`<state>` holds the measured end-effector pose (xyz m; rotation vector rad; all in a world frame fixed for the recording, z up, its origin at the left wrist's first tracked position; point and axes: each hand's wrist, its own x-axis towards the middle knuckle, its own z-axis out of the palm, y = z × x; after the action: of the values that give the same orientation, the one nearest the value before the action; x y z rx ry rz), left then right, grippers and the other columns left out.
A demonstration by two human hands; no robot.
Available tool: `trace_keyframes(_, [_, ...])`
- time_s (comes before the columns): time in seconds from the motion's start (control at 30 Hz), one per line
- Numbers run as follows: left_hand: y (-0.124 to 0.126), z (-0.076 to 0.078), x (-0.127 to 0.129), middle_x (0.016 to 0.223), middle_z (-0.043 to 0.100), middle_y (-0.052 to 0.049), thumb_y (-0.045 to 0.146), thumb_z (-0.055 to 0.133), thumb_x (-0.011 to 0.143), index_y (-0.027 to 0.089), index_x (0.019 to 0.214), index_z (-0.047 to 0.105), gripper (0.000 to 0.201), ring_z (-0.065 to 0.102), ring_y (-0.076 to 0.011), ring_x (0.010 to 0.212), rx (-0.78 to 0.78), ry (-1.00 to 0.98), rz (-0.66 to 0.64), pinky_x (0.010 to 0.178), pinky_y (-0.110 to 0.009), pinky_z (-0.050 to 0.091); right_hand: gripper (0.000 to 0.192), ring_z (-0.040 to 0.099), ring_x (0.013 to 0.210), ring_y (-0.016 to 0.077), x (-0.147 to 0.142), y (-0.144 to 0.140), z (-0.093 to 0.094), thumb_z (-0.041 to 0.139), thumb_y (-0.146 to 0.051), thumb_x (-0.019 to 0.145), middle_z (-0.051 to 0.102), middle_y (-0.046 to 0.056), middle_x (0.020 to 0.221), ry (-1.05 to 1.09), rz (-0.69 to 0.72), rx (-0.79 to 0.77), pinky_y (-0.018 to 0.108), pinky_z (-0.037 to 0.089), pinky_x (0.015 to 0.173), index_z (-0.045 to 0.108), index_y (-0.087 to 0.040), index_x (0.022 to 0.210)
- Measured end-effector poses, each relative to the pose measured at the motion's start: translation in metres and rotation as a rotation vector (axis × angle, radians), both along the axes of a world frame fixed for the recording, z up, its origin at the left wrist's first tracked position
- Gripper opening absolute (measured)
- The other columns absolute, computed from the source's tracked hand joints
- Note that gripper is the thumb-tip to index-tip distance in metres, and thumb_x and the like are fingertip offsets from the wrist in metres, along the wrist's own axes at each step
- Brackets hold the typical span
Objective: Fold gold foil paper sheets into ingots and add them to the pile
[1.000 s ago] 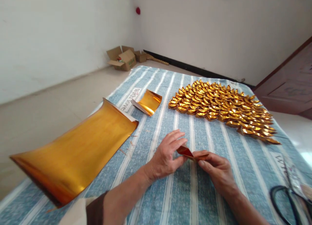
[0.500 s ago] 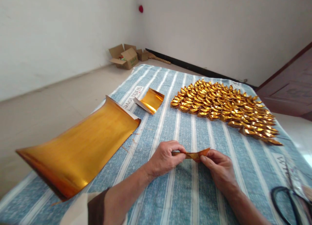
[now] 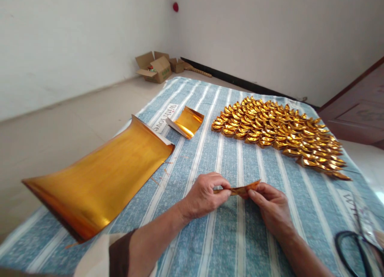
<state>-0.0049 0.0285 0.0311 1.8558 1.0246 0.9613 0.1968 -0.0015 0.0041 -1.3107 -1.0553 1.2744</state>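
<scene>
Between my two hands is a narrow folded piece of gold foil paper (image 3: pixel 239 190), held just above the striped cloth. My left hand (image 3: pixel 208 193) is closed, pinching its left end between thumb and fingers. At the other end, my right hand (image 3: pixel 271 203) is closed on the paper with thumb and fingertips, and a pointed corner sticks up there. Beyond my right hand, many gold paper ingots (image 3: pixel 276 129) stand packed together in rows. A large gold foil sheet (image 3: pixel 105 177) lies to the left with curled edges, and a smaller stack of gold foil paper (image 3: pixel 188 122) lies behind my hands.
The table has a blue and white striped cloth (image 3: pixel 204 157). Black-handled scissors (image 3: pixel 354 245) lie at the lower right. Thin orange scraps (image 3: pixel 162 175) are beside the large sheet. An open cardboard box (image 3: pixel 156 69) sits on the floor near the wall; a door (image 3: pixel 357 109) is at the right.
The folded paper looks flatter and narrower between my fingers than before. Both hands keep their grip in nearly the same place. The whole view has shifted slightly.
</scene>
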Motion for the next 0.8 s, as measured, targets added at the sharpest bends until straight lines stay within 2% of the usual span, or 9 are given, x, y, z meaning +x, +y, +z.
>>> trace_keyframes(0.27, [-0.001, -0.001, 0.001, 0.070, 0.067, -0.002, 0.014, 0.059, 0.073, 0.015, 0.070, 0.068, 0.011, 0.062, -0.0134, 0.066, -0.038, -0.001, 0.024, 0.066, -0.024, 0.046, 0.016, 0.066, 0.067, 0.0162, 0.003, -0.001, -0.006, 0.081, -0.037, 0.066, 0.073, 0.002, 0.071, 0.071, 0.019, -0.029, 0.025, 0.052, 0.066, 0.074, -0.023, 0.071])
trace_keyframes(0.43, [-0.002, 0.000, 0.001, 0.068, 0.067, -0.001, 0.015, 0.058, 0.073, 0.016, 0.069, 0.068, 0.011, 0.061, -0.0126, 0.064, -0.100, -0.008, 0.038, 0.064, -0.023, 0.045, 0.017, 0.066, 0.069, 0.0153, 0.004, 0.003, -0.008, 0.081, -0.036, 0.067, 0.073, 0.002, 0.075, 0.064, 0.082, -0.032, 0.024, 0.051, 0.068, 0.075, -0.023, 0.077])
trace_keyframes(0.6, [-0.004, -0.001, 0.001, 0.068, 0.066, -0.001, 0.016, 0.058, 0.072, 0.016, 0.068, 0.068, 0.011, 0.060, -0.0127, 0.064, -0.063, -0.003, 0.034, 0.064, -0.023, 0.044, 0.016, 0.066, 0.067, 0.0159, 0.003, 0.004, -0.012, 0.081, -0.035, 0.068, 0.073, 0.002, 0.072, 0.097, 0.100, -0.010, 0.026, 0.052, 0.068, 0.074, -0.022, 0.074])
trace_keyframes(0.8, [-0.005, -0.002, 0.000, 0.066, 0.065, -0.001, 0.016, 0.057, 0.071, 0.016, 0.067, 0.067, 0.011, 0.058, -0.0132, 0.063, -0.116, 0.004, 0.049, 0.062, -0.023, 0.043, 0.022, 0.064, 0.068, 0.0143, 0.001, 0.010, -0.003, 0.081, -0.035, 0.067, 0.073, 0.003, 0.076, 0.156, 0.199, -0.050, 0.025, 0.050, 0.068, 0.073, -0.020, 0.081])
